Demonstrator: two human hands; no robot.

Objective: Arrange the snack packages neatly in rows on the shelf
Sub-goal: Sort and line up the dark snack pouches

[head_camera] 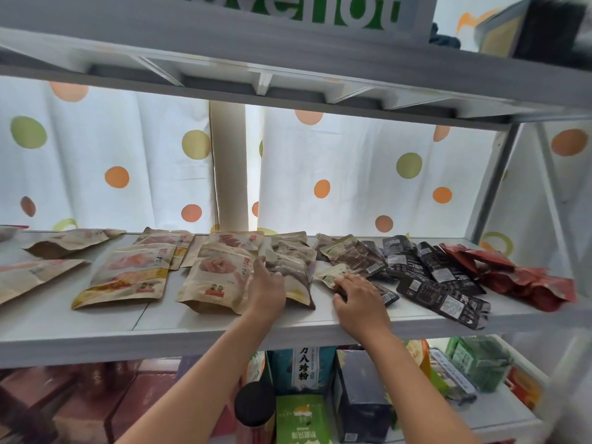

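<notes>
snack packs lie flat in rough columns on the white shelf (pixel 96 331). the left hand (pixel 267 288) rests with fingers spread on the grey-brown pack (pixel 296 274), kraft packs (pixel 211 280) at its 9 o'clock. the right hand (pixel 358 299) has fingers curled over a small tan pack (pixel 330 273). black packs (pixel 442 296) and red packs (pixel 525 280) lie at its 3 o'clock.

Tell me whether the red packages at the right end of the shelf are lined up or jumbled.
Jumbled. The red packages lie at differing angles, overlapping one another in a loose heap.
</notes>
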